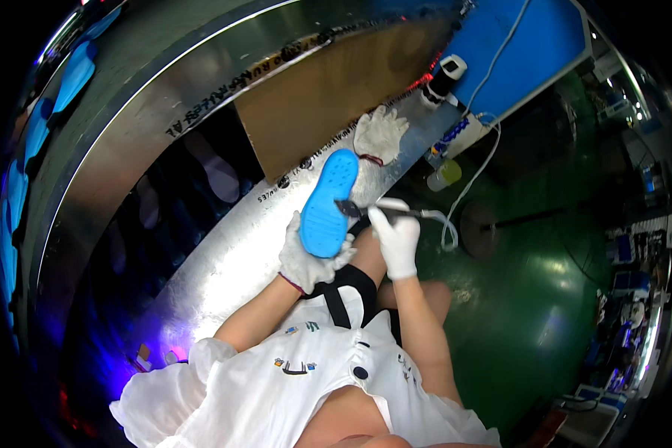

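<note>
My left hand (311, 257), in a white knit glove, is closed around the heel end of a blue shoe sole (325, 198). The sole is tilted, with grooves across it and small dimples near its far end. In a white glove too, my right hand (397, 239) grips a black-headed brush (349, 209). The dark head of the brush is at the right edge of the sole; whether it touches the surface I cannot tell. A pale tube (446, 224) runs off near the brush's other end.
A spare white glove (381, 134) lies on the metal ledge (224, 257), beside a brown cardboard panel (336, 89). Farther right stand a white-and-black device (448, 72) and a yellowish bottle (444, 175). More blue soles (75, 75) sit along the far-left belt.
</note>
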`<state>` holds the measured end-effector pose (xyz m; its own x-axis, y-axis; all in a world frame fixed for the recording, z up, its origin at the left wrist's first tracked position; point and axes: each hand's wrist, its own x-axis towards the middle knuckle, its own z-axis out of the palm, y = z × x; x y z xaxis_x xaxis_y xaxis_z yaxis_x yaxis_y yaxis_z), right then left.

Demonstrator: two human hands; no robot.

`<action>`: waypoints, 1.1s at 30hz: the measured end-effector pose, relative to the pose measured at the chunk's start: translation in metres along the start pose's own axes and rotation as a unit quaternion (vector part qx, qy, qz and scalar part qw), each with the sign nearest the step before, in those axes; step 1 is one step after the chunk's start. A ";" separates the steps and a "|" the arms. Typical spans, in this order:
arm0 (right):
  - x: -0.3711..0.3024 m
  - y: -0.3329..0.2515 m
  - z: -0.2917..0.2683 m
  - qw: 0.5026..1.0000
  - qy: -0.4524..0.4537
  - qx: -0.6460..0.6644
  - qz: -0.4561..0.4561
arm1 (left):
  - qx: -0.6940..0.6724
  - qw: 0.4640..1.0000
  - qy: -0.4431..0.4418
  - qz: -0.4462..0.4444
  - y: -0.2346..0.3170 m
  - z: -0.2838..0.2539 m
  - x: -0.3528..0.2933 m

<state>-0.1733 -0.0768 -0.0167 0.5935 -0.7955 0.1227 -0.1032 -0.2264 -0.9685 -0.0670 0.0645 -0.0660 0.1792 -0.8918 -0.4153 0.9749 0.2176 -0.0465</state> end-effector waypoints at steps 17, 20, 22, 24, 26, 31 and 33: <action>-0.026 -0.087 0.004 0.974 -0.080 -0.016 -0.213 | 0.062 0.994 -0.059 0.061 -0.032 0.030 -0.034; -0.016 -0.083 0.003 0.946 0.003 -0.108 -0.305 | 0.033 0.966 -0.255 0.028 -0.035 0.036 -0.038; -0.029 -0.087 0.004 0.903 -0.077 -0.181 -0.383 | 0.077 0.985 -0.126 0.088 -0.037 0.049 -0.044; -0.032 -0.092 0.003 0.924 -0.127 -0.104 -0.344 | 0.095 0.987 -0.044 0.120 -0.033 0.049 -0.049; -0.024 -0.087 0.000 0.972 -0.073 -0.013 -0.221 | 0.039 0.973 -0.220 0.054 -0.033 0.039 -0.045; -0.039 -0.089 0.005 0.896 -0.142 -0.153 -0.391 | 0.051 0.994 -0.020 0.099 -0.028 0.021 -0.036; -0.040 -0.095 0.002 0.943 -0.152 -0.034 -0.294 | -0.002 0.996 -0.022 0.087 -0.031 0.044 -0.046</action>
<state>-0.1860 -0.0224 0.0702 0.7641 -0.3265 0.5564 0.2700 -0.6215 -0.7354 -0.1002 0.0816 -0.0054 0.3518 -0.8571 -0.3763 0.9279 0.3724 0.0190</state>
